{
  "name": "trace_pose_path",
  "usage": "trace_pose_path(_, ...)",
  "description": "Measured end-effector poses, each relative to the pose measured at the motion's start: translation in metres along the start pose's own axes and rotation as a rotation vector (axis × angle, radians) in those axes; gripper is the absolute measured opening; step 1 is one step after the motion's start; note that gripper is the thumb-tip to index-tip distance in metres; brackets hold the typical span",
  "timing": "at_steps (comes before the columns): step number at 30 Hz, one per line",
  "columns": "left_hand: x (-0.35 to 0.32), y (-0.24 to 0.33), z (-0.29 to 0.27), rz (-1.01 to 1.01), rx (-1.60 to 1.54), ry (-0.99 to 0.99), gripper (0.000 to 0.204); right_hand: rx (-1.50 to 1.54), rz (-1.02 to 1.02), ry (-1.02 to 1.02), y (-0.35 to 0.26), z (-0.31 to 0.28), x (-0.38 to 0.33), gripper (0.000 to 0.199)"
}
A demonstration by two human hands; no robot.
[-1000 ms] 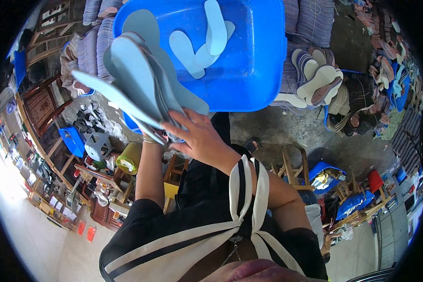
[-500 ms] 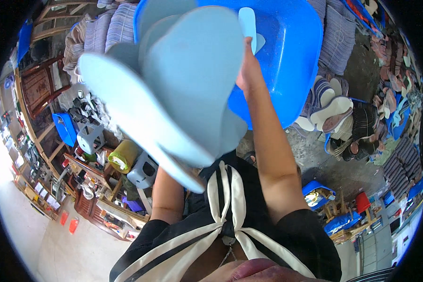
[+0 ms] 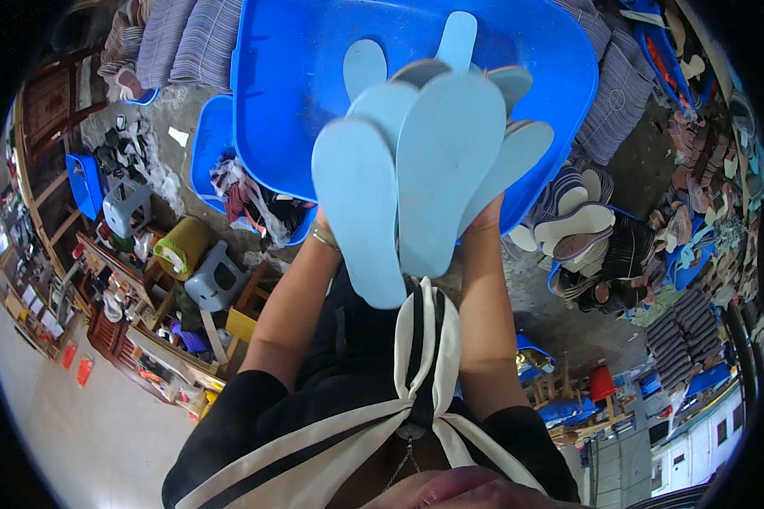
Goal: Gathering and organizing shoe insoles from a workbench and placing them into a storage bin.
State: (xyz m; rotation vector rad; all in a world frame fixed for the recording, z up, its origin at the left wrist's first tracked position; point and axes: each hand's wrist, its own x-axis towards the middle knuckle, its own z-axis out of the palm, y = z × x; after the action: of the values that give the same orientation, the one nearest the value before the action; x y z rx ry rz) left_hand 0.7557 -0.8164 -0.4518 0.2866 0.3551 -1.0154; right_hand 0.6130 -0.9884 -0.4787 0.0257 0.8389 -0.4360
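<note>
A fanned stack of light blue shoe insoles (image 3: 416, 170) fills the middle of the view, held up in front of a large blue plastic tub (image 3: 314, 76). My left hand (image 3: 321, 231) is under the stack's left side, mostly hidden by it, a bracelet on the wrist. My right hand (image 3: 485, 217) grips the stack's right side from below. More pale blue insoles lie inside the tub (image 3: 457, 38) behind the stack.
A second blue tub with cloth (image 3: 229, 170) stands at the left. Grey plastic stools (image 3: 216, 276) and a yellow-green container (image 3: 178, 246) sit lower left. Piles of striped fabric (image 3: 620, 93) and finished soles (image 3: 573, 225) lie at the right.
The stack of insoles has moved from the upper left to the middle, over the tub, and now both hands are on it instead of the left alone.
</note>
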Motion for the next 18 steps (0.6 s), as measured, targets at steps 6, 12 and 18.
trace_pose_path(6,-0.011,-0.011,-0.006,0.022,-0.003,0.015,0.059,-0.707,0.161,0.183,0.022,0.021,-0.036,0.043)
trace_pose_path(12,-0.069,0.020,-0.014,0.054,0.012,0.063,0.059,-1.041,-0.013,0.016,0.018,0.045,0.030,0.044)
trace_pose_path(18,-0.089,0.048,-0.026,0.059,0.033,0.080,0.059,-0.903,-0.093,0.672,0.014,-0.017,0.151,0.041)
